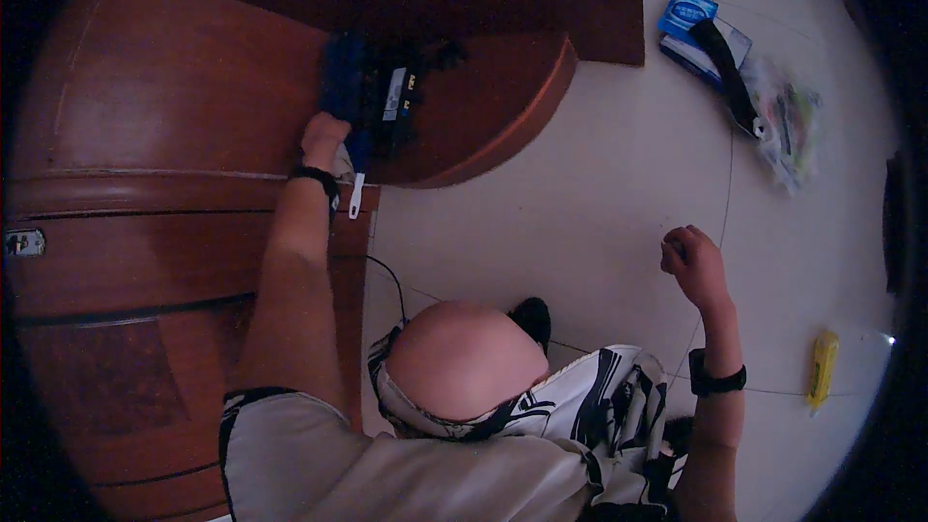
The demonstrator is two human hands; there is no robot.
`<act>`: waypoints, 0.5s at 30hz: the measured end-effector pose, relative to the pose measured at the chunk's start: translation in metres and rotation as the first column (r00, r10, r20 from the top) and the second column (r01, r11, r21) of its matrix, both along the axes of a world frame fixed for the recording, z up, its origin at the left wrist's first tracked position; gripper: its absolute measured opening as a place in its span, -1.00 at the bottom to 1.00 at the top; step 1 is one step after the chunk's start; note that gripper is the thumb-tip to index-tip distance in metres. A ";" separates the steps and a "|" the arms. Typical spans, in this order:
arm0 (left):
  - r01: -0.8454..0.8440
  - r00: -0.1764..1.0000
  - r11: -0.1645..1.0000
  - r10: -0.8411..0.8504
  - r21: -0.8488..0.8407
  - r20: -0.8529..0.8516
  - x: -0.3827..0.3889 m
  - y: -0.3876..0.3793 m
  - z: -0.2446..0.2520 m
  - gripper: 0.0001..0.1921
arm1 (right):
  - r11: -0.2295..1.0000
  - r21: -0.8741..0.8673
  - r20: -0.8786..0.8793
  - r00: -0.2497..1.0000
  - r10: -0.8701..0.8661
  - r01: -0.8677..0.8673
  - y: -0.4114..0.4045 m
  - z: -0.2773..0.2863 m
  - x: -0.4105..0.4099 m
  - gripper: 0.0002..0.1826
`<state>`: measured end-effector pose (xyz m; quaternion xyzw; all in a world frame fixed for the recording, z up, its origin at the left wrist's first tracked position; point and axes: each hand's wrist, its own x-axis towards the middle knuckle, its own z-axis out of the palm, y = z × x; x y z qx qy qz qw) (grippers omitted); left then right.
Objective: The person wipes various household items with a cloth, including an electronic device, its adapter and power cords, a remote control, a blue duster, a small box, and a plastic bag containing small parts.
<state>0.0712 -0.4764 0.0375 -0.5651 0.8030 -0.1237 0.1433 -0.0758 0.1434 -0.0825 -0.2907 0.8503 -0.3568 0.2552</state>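
Observation:
My left hand (325,136) rests over the top of a reddish-brown wooden cabinet (181,87), its fingers bent beside a dark blue object (342,76). A pale piece, perhaps cloth, (344,164) shows under its wrist side. From there a white handle with a hanging hole (356,197) sticks out past the cabinet's edge. Shadow hides what the fingers touch. Farther along the top is a dark device with a pale label (395,94). Over the tiled floor, my right hand (694,264) is curled into a loose fist, with nothing visible in it.
The cabinet's rounded end (533,112) juts over the floor. A black cable (395,279) runs down from its side. On the tiles lie a blue packet (685,7), a long black object (725,76), a clear plastic bag (790,123) and a yellow elongated object (822,371).

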 end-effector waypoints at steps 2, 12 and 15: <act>0.111 0.993 0.989 -0.107 0.093 -0.045 0.005 0.003 0.001 -0.49 | 1.000 -0.009 0.015 1.000 -0.001 0.001 0.000 -0.003 0.000 -0.83; -0.010 0.714 0.993 -0.075 -0.118 -0.696 0.020 0.014 0.061 -0.57 | 0.993 -0.015 -0.056 0.992 0.114 -0.115 -0.007 -0.013 -0.003 -0.84; -0.057 0.715 0.982 -0.084 -0.178 -0.694 0.032 -0.015 0.056 -0.58 | 0.990 -0.002 -0.003 0.990 0.138 -0.138 -0.017 -0.005 -0.007 -0.85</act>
